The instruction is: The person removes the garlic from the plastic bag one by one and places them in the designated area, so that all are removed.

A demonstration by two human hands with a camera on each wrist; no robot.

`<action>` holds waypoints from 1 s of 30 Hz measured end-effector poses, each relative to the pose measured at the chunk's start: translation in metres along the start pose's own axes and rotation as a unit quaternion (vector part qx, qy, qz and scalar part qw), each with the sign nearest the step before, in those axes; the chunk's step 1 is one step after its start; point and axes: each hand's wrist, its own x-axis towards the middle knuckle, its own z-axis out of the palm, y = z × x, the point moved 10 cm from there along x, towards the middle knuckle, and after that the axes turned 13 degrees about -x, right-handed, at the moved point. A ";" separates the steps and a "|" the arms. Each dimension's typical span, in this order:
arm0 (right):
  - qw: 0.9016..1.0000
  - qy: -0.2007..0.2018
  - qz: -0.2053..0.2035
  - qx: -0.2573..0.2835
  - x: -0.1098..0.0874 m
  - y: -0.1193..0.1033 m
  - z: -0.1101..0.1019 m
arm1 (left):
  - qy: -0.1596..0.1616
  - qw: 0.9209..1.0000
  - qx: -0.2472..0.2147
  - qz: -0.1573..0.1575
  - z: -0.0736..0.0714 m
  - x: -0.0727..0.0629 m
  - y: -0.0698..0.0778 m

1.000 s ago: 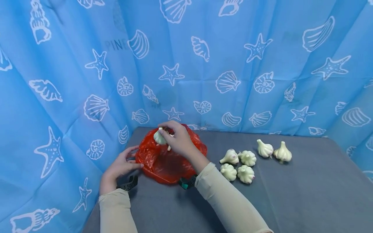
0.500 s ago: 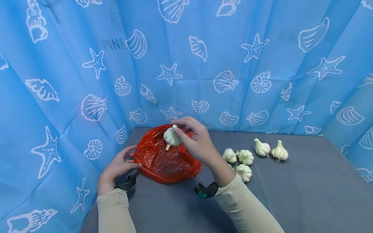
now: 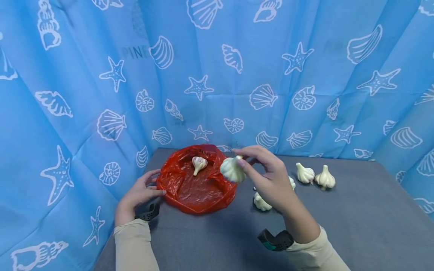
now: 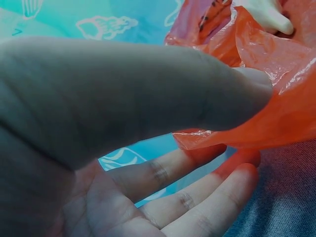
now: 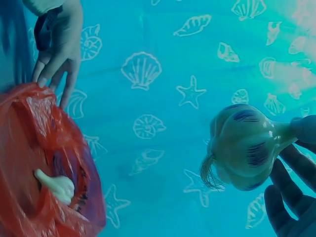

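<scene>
My right hand (image 3: 271, 177) pinches a garlic bulb (image 3: 232, 170) by its stem, in the air right of a red plastic bag (image 3: 203, 203). In the right wrist view this bulb (image 5: 244, 148) shows purple streaks and a tuft of roots. The bag stands with its mouth spread wide, and one garlic bulb (image 3: 199, 164) lies inside. My left hand (image 3: 140, 192) rests against the bag's left side with fingers extended. The left wrist view shows the thumb (image 4: 197, 91) over the bag's edge, fingertips close underneath it, thumb and fingers apart.
Two garlic bulbs stand at the right, one of them a pale bulb (image 3: 324, 177). More garlic (image 3: 262, 202) lies partly hidden behind my right hand. All are on a grey tabletop (image 3: 366, 218). A blue seashell-print curtain (image 3: 217, 105) closes off the back and left.
My right hand has lifted the pinched garlic bulb from over the bag and carried it right, uncovering the bulb inside. My left hand stays at the bag's side.
</scene>
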 end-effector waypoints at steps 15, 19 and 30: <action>0.998 0.049 -0.024 -0.038 -0.043 0.008 -0.067 | 0.006 1.000 0.013 -0.009 0.000 0.000 0.001; 0.995 0.063 -0.011 -0.082 -0.052 0.025 -0.085 | 0.006 1.000 0.016 -0.013 0.000 0.000 0.000; 0.980 0.059 0.059 -0.181 -0.073 0.065 -0.121 | 0.009 1.000 0.012 -0.012 -0.002 0.001 -0.001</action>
